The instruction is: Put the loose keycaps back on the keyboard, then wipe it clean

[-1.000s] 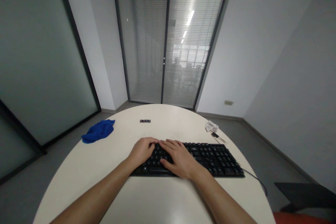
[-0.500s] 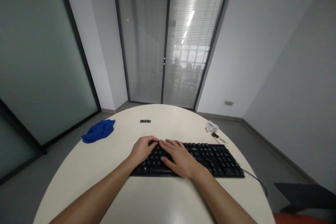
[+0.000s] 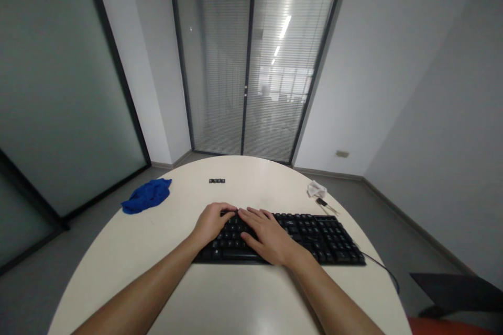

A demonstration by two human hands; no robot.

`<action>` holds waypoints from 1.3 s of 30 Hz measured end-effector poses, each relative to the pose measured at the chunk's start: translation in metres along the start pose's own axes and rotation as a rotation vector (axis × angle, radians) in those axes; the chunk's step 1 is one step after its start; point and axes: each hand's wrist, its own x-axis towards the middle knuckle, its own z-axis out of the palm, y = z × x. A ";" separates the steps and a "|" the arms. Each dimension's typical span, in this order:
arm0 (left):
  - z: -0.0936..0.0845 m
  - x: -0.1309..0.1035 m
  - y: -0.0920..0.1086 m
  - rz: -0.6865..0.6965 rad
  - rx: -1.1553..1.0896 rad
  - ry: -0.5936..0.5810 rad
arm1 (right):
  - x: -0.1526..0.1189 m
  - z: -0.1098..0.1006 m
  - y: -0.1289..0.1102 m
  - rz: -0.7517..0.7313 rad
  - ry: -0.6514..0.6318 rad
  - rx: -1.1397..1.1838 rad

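Note:
A black keyboard lies across the white table in front of me. At its upper left part, my left hand is closed, thumb and index finger brought together over the top rows of keys. What sits between those fingertips is too small to make out. Flat over the middle of the keyboard rests my right hand, open, its fingers stretched toward the left fingertips and its thumb apart. Some keys are hidden under both hands. Beyond the keyboard, several loose black keycaps form a short row.
A crumpled blue cloth lies at the table's left edge. To the right are a white crumpled item and a small tool with a black part and thin prongs. The keyboard's cable runs over the right edge of the round table.

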 end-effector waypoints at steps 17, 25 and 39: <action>0.000 -0.002 0.002 0.067 0.026 -0.048 | 0.001 0.000 -0.001 0.007 0.014 -0.008; -0.016 -0.011 0.010 0.249 0.280 -0.141 | -0.001 0.002 -0.003 0.006 0.024 -0.047; -0.031 -0.018 0.016 0.410 0.478 -0.209 | 0.001 -0.001 -0.008 -0.006 0.057 -0.091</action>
